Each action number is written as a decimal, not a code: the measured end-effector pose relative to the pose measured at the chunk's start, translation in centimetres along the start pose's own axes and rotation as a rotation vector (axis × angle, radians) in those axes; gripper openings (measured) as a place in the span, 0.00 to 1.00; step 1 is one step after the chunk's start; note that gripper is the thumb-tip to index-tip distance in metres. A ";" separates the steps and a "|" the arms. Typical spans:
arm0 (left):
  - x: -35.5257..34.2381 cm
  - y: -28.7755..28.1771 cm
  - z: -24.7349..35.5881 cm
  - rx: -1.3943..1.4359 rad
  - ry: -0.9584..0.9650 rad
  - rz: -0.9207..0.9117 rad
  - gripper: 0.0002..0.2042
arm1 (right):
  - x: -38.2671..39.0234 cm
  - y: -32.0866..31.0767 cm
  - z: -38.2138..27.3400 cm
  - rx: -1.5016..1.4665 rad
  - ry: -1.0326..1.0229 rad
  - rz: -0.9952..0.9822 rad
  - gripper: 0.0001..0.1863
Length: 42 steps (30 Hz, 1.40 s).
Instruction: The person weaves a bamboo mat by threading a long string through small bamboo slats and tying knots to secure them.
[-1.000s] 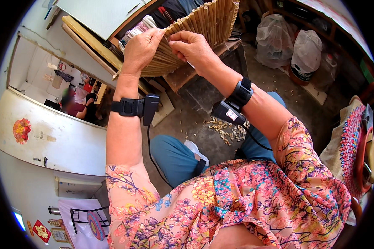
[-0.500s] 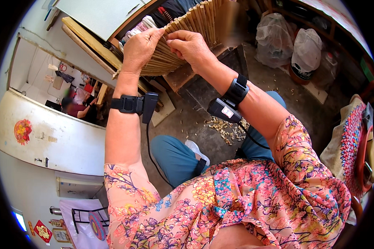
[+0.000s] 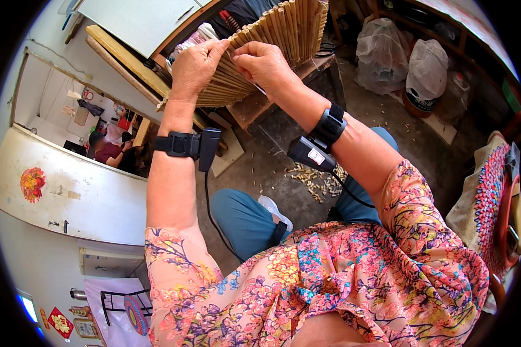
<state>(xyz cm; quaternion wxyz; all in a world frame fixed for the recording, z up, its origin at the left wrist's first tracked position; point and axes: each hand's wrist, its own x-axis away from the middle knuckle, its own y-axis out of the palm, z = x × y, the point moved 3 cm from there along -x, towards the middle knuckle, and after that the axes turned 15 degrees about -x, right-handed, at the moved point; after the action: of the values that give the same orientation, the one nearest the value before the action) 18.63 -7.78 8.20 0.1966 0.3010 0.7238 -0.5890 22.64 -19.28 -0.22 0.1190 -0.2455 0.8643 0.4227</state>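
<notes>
A mat of bound reed stalks [image 3: 281,34] fans out in front of me, its cut ends along the top edge. My left hand [image 3: 195,68] is closed in a pinch at that edge, thumb and forefinger together on the stalk ends. Just right of it, my right hand [image 3: 265,66] is curled with its fingertips pressed together close to the stalks. Whatever they grip is too small or hidden to name. A thin pale strand [image 3: 260,88] shows below the right palm. Each wrist carries a black strap with a small box.
Beneath the mat stands a worn wooden bench [image 3: 252,109]. Short cut stalk pieces [image 3: 315,180] litter the floor by my feet. Plastic bags [image 3: 382,56] sit at the right, a white cabinet [image 3: 139,20] at the upper left. Another person [image 3: 105,150] is visible through an opening at left.
The blur over the mat's right end is gone; that end and dark loops beside it now show sharply. A pale strand appears under my right palm. Both hands stay almost in place.
</notes>
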 end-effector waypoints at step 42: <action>-2.6 0.6 -1.3 0.113 -0.012 -0.022 0.21 | -1.0 -1.6 -0.4 0.127 -0.059 -0.045 0.08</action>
<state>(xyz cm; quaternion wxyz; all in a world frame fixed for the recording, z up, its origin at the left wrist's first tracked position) 21.07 -7.00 9.72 0.1770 0.3000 0.6916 -0.6327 24.34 -20.12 -0.64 0.1694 -0.2443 0.8797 0.3712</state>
